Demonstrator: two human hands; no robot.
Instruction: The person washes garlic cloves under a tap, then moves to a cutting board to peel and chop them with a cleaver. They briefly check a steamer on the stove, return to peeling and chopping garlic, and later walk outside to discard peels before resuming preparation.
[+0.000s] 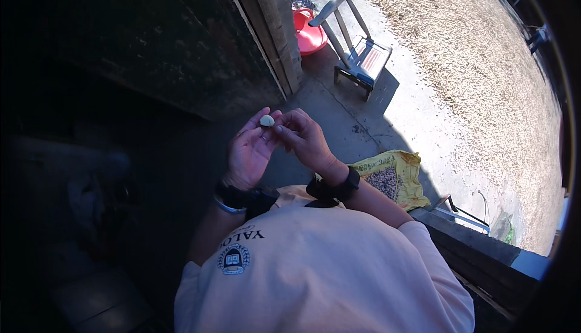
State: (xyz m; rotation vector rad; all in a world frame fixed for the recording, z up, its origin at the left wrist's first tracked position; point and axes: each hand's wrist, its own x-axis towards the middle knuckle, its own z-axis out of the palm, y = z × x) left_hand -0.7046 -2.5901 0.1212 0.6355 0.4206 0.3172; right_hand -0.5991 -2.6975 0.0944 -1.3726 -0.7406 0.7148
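A small pale rounded piece [267,120], perhaps a peeled garlic clove, rests on the fingers of my left hand [248,156]. That palm faces up, and a ring shows on one finger. Close against it, my right hand [306,140] has its thumb and forefinger pinched together at the left fingertips. Whether anything is caught in this pinch is hidden. Dark bands circle both wrists. Both hands are held in front of my light-coloured shirt [317,260], above a shaded concrete floor [327,119].
A wooden door frame [272,29] stands ahead. Beyond it are a red plastic basin [311,38] and a small chair [363,58]. To the right, a yellow woven sack [411,178] bears small dark pieces. Many tan pieces [490,106] cover the sunlit ground. Deep shadow fills the left.
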